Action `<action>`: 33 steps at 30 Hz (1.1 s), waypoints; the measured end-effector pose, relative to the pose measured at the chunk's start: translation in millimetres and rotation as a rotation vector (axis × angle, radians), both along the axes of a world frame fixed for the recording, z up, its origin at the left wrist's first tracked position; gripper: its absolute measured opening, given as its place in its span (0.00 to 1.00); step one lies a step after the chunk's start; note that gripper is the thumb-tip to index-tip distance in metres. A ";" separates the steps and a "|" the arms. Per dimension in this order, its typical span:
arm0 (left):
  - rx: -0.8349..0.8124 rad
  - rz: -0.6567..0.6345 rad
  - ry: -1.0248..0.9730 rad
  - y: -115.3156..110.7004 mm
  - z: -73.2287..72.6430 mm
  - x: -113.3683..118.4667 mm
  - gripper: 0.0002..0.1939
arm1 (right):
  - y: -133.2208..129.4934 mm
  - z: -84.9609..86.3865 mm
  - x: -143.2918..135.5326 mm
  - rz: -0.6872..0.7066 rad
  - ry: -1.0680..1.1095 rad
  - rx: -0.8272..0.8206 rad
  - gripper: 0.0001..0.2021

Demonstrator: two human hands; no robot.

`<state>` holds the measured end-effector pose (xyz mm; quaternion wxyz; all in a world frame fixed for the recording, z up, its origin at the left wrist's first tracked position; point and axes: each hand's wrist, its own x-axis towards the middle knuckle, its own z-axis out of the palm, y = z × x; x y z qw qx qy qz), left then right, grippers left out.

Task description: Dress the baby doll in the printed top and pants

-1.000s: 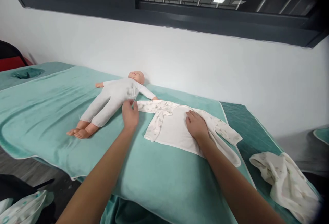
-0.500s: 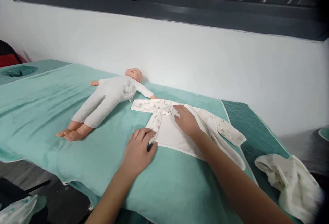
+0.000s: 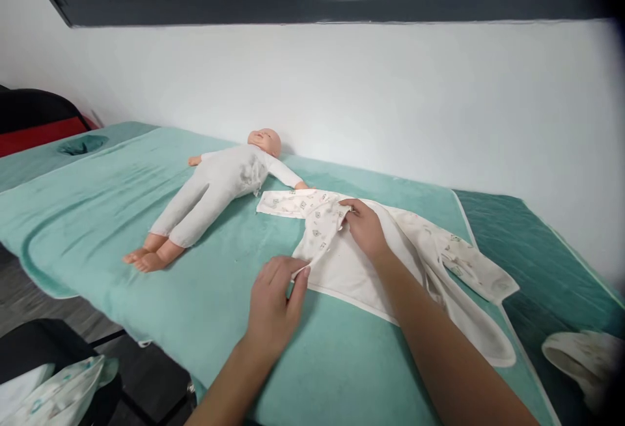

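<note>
A white baby shirt (image 3: 342, 263) with a small animal print lies spread out on the green-covered bed, its plain inside partly showing. At the lower corner of its near front flap, my left hand (image 3: 277, 292) pinches the edge between thumb and fingers. My right hand (image 3: 364, 227) grips the same flap higher up, near the neckline. One sleeve points left, the other to the right. Left of the shirt, a baby doll (image 3: 219, 182) in a white suit lies on its back, one hand by the shirt's left sleeve.
Green sheets cover the bed (image 3: 122, 217), which stands against a white wall. More white printed cloth (image 3: 586, 354) lies at the right edge. A black chair (image 3: 49, 348) holding printed fabric stands at lower left. A dark-framed window (image 3: 312, 2) runs above.
My hands have taken hold of the shirt's front flap, which now lies further right over the plain inside. The camera view has shifted and tilted slightly.
</note>
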<state>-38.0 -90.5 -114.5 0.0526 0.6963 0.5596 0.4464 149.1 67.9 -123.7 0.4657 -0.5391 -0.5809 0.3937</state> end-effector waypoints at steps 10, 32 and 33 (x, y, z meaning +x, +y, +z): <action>-0.171 -0.053 -0.008 -4.9 -4.9 17.8 0.13 | -0.3 7.8 13.1 0.039 0.280 -0.104 0.19; -0.165 0.116 -0.328 -0.6 -8.8 16.6 0.13 | 3.5 5.6 15.8 -0.056 -0.224 -0.008 0.11; -0.190 0.164 -0.426 0.5 -8.0 14.2 0.14 | 5.9 7.5 12.8 -0.040 -0.180 -0.020 0.12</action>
